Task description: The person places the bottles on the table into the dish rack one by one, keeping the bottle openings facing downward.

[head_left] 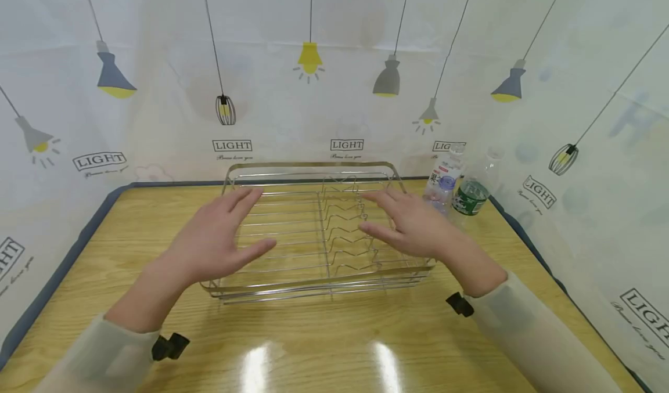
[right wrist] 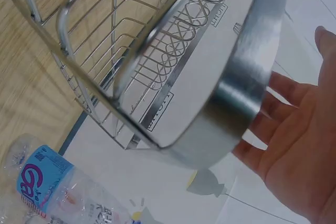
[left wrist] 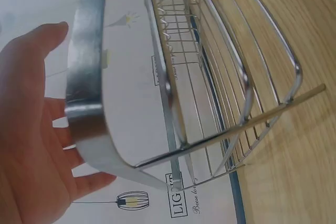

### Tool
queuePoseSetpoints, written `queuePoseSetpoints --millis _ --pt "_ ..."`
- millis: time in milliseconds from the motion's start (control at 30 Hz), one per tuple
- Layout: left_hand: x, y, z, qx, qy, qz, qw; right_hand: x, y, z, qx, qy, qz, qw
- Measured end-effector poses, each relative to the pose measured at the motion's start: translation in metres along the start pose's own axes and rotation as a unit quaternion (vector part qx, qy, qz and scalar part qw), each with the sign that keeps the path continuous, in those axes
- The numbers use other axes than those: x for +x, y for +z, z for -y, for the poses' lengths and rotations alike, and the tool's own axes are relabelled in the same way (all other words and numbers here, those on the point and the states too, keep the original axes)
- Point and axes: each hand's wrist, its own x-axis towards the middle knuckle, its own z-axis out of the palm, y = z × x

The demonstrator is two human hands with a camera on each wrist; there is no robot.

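rack (head_left: 326, 281) partly behind hands (head_left: 209, 239), sleeves (head_left: 543, 338) cut off

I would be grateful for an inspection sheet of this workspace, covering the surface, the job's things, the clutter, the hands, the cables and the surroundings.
Surface: wood-grain table, with bright reflections toward the near side.
Job's things: metal wire rack, standing on the table between the hands, with a row of bent wire dividers right of its middle.
Clutter: bottles at the far right, one with a green label.
Left hand: at the rack's left end, not gripping; contact unclear.
Right hand: at its right end, not gripping; contact unclear.
Cables: nothing seen; the lamp cords are printed.
Surroundings: pale backdrop printed with hanging lamps and "LIGHT".
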Motion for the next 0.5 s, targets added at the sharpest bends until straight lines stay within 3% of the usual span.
queuePoseSetpoints --millis 100,300,400,500 --pt "-0.003 -0.001 0.001 -0.037 0.011 -0.031 0.9988 -0.002 -0.002 -0.002 0.012 -0.004 -0.024 0.9996" --pt "-0.013 -0.005 0.0 -0.102 0.022 -0.048 0.9934 -0.009 -0.009 -0.016 0.042 -0.004 -0.086 0.9954" --pt "-0.017 -0.006 -0.003 -0.139 0.048 -0.064 0.9871 -0.014 -0.012 -0.027 0.067 0.002 -0.14 0.9879" --pt "-0.019 -0.004 -0.007 -0.176 0.08 -0.08 0.9779 -0.02 -0.015 -0.04 0.099 0.001 -0.202 0.9743"
